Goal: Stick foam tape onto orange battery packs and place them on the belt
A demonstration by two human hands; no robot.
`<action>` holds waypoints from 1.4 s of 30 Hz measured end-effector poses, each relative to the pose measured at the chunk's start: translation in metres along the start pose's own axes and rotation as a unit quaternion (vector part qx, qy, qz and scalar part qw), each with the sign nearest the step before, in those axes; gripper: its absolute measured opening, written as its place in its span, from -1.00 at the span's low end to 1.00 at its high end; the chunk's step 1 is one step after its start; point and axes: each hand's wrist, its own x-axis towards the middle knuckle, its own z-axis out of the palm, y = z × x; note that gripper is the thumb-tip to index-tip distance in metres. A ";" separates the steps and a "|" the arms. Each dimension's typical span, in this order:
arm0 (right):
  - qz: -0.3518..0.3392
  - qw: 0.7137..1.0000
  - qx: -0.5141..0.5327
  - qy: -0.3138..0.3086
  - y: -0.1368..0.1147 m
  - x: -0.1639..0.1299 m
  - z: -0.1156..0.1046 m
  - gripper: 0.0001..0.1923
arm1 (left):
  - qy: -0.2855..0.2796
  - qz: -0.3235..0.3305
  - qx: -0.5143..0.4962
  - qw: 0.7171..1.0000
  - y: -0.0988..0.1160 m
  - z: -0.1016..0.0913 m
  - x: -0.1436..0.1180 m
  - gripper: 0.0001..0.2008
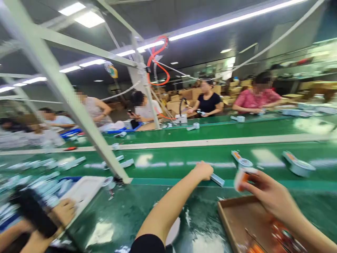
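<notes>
My left hand point(202, 171) is stretched out over the near edge of the green conveyor belt. Its fingers are curled closed around one end of a narrow light-blue plastic part point(218, 180). To the right, my right hand point(268, 191) pinches a small white-and-orange piece point(242, 180), blurred by motion, between thumb and fingers above a cardboard tray point(222, 214). Orange pieces with thin wires point(283, 233) lie in this tray. Beyond my right hand, a light-blue casing with a round head point(242, 161) rests on the belt, and a larger blue casing point(298, 164) lies further right.
A slanted white metal post point(86, 119) stands left of my arm. At lower left, another person's hands point(63, 212) work beside a white tray point(84, 191) and many light-blue parts. Several people sit across a second green belt point(168, 137). A red coiled hose point(166, 72) hangs above.
</notes>
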 end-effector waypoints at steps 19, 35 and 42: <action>0.027 0.862 -0.404 -0.304 0.041 0.086 0.043 -0.71 | 0.143 -0.039 -0.262 0.954 -0.030 -0.004 0.038 -0.72; -0.020 0.908 -0.343 -0.240 -0.020 0.038 -0.017 -0.66 | 0.248 -0.094 -0.266 0.927 -0.001 -0.017 -0.017 -0.62; 0.011 0.978 -0.090 -0.186 -0.013 -0.177 -0.117 -0.85 | 0.185 -0.032 -0.220 0.957 -0.028 0.109 -0.223 -0.44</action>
